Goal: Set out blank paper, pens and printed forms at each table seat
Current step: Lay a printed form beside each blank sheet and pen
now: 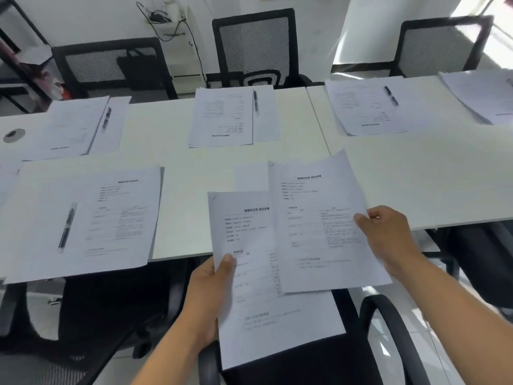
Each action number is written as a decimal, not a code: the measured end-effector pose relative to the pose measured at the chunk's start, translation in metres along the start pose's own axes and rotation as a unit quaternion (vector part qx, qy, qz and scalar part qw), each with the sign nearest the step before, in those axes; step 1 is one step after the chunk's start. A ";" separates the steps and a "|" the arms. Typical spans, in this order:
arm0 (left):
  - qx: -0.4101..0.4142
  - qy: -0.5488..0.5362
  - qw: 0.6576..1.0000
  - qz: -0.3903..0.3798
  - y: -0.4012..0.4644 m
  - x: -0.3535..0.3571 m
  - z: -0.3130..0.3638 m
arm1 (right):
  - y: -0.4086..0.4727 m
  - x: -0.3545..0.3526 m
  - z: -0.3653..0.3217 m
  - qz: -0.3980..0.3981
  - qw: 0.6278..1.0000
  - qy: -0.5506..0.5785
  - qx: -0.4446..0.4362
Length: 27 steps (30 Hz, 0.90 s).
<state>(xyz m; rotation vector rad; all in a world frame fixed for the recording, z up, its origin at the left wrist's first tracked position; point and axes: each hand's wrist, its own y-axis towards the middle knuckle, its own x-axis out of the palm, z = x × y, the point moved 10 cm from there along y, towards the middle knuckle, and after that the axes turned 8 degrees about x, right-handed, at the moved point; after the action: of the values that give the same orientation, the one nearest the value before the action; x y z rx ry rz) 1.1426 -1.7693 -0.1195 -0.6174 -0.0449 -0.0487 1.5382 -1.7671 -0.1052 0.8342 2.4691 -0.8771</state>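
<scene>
Nearest the camera, the left hand [212, 295] pinches a printed form [255, 276] at its left edge, thumb on top, holding it over a black chair seat [305, 365] at the near side of the white table [416, 184]. Just right of it, the right hand [388, 234] grips a second printed form [313, 223] by its right edge; this sheet overlaps the first and reaches out over the table's near edge, with a blank sheet [249, 176] showing beneath its far left corner.

To the near left lies a set of papers [83, 218] with a black pen [66, 226] resting on it. Along the far side, three more paper sets sit before mesh-backed chairs: far left [75, 126], middle [222, 118] and far right [369, 109], each carrying a pen. A further paper stack [483, 95] lies at the far right edge.
</scene>
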 end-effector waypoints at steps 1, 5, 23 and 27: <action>-0.001 0.003 1.000 0.004 0.000 -0.004 -0.001 | 0.008 -0.002 -0.001 0.008 1.000 -0.003 -0.002; -0.005 0.001 1.000 0.023 0.003 -0.020 -0.005 | 0.035 -0.002 -0.001 0.021 0.999 -0.028 0.007; 0.004 -0.007 0.998 0.054 0.000 -0.055 -0.002 | 0.074 0.005 -0.009 0.051 0.994 -0.094 0.017; -0.001 -0.011 0.999 0.051 -0.002 -0.051 -0.005 | 0.074 0.002 -0.006 0.052 0.994 -0.092 0.026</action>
<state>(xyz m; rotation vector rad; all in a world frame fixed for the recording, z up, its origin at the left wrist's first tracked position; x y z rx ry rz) 1.0915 -1.7721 -0.1257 -0.6206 -0.0340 0.0570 1.5837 -1.7158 -0.1338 0.8499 2.2330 -0.9397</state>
